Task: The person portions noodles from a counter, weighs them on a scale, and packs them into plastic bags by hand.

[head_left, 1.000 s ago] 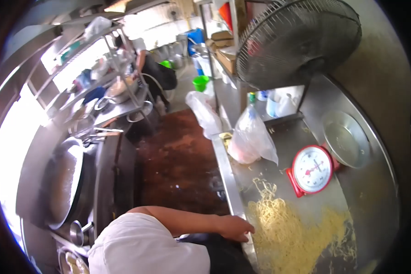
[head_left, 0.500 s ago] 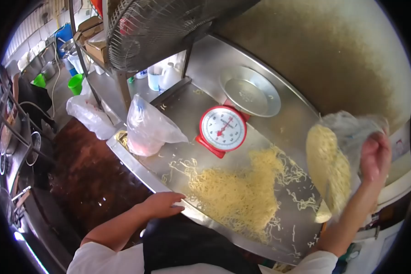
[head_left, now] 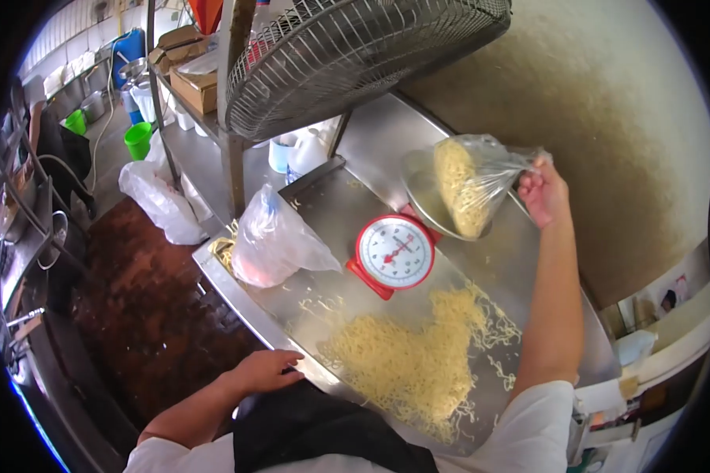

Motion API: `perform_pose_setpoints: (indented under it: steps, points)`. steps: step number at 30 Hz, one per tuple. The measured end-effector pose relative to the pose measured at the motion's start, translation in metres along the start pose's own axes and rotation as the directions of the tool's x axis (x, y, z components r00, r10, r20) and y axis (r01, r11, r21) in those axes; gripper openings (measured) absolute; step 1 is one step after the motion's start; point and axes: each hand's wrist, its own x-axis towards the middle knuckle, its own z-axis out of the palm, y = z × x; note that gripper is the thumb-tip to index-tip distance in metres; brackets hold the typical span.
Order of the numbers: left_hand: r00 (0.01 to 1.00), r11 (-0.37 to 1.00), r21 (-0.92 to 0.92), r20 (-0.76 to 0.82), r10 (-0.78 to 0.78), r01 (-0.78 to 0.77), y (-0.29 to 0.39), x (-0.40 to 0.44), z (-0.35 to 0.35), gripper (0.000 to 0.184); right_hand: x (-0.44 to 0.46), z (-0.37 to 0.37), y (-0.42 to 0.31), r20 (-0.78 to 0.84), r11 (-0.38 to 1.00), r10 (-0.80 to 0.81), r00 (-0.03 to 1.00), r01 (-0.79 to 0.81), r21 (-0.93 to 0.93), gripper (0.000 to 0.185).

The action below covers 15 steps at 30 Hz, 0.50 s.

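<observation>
My right hand [head_left: 544,193] is closed round the gathered neck of a clear plastic bag of noodles [head_left: 464,189]. The bag hangs over the round metal pan of the red kitchen scale [head_left: 396,252]; whether it touches the pan I cannot tell. Part of the scale pan [head_left: 420,189] is hidden behind the bag. My left hand [head_left: 268,370] lies at the near rim of the metal table [head_left: 248,319], fingers stretched out and holding nothing. A broad heap of loose yellow noodles [head_left: 402,363] spreads over the tabletop in front of me, with strands scattered round it.
A knotted white plastic bag [head_left: 280,244] stands left of the scale. Above the table's far left hangs a large fan [head_left: 355,67] by a metal post [head_left: 233,173]. White jugs [head_left: 306,154], cardboard boxes [head_left: 193,87] and green buckets [head_left: 138,140] are farther off. The wall borders the right side.
My right hand has carried the bag of noodles leftward and away from me, from the table's right side to over the scale pan. My left hand stays by the rim. The view has shifted slightly.
</observation>
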Motion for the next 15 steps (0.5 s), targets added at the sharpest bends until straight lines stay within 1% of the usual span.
perform_pose_setpoints:
  steps: [3, 6, 10, 13, 15]
  points:
    - [0.999, 1.000, -0.011, -0.021, -0.028, 0.028, -0.002, -0.004, 0.001, 0.050, 0.004, 0.007, 0.026, -0.077, 0.999, 0.047, 0.996, -0.048, -0.011, 0.008]
    - [0.999, 0.999, -0.017, -0.013, -0.046, 0.046, 0.004, -0.006, 0.001, 0.049, 0.013, 0.008, 0.028, -0.134, 0.998, 0.058, 0.989, -0.061, -0.013, 0.010]
    - [0.999, 0.999, -0.032, 0.021, -0.024, 0.025, 0.006, 0.000, 0.007, 0.048, 0.004, 0.017, 0.026, -0.174, 0.976, 0.091, 0.981, -0.122, -0.180, 0.008]
    - [1.000, 0.999, -0.039, 0.019, 0.007, -0.006, 0.011, 0.003, 0.010, 0.048, -0.016, 0.034, 0.028, -0.225, 0.949, 0.092, 0.970, -0.154, -0.274, 0.010]
    - [0.999, 1.000, -0.022, 0.043, 0.005, -0.004, 0.014, 0.005, 0.012, 0.048, -0.023, 0.035, 0.033, -0.215, 0.932, 0.119, 0.969, -0.184, -0.313, 0.013]
